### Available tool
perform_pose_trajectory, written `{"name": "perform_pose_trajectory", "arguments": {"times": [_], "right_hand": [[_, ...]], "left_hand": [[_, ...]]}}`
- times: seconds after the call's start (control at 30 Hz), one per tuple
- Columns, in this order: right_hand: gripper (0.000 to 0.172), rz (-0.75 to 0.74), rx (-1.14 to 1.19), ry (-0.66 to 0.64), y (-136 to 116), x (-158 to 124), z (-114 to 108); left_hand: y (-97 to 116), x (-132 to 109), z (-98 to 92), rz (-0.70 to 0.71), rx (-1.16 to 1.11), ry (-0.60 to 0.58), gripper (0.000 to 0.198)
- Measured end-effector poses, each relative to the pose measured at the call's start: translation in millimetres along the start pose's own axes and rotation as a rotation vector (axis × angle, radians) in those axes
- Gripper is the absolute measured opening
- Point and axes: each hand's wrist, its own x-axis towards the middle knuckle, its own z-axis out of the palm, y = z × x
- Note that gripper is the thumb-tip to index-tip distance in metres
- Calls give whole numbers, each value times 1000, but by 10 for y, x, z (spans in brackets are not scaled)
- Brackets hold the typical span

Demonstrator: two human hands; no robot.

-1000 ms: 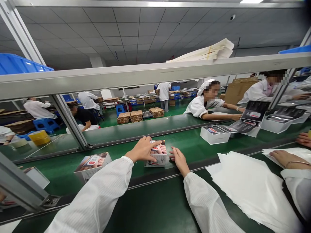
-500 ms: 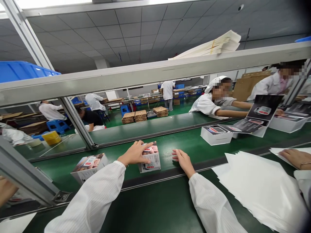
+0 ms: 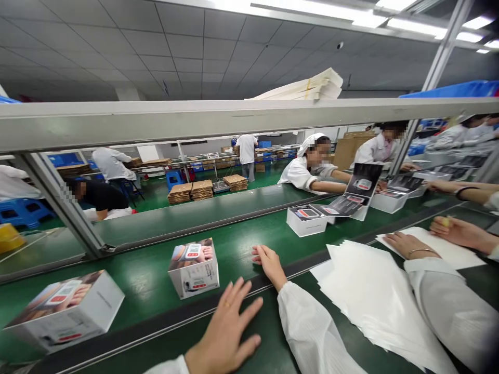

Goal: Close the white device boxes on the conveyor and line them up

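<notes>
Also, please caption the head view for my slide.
Left hand and right hand clear of a printed box on green belt.

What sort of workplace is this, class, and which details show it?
Probably a factory packing line: printed boxes stand along what looks like a green conveyor, people in white work beside it, and flattened cardboard is stacked beyond.

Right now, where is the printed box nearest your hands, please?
In the head view, the printed box sits left of centre, between another box and the right hand.

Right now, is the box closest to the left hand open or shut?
Shut: the box has its picture top lying flat, with no flap sticking up.
</notes>
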Motion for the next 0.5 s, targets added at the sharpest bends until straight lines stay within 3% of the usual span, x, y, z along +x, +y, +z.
{"name": "perform_pose_trajectory", "arguments": {"times": [0.13,0.5], "right_hand": [[57,-15,-39,1,-16,-27,-7],[52,-64,-191,-56,-24,-64,-50]], "left_hand": [[129,10,277,-25,-173,-166,62],[42,51,372,14,-200,-159,64]]}}
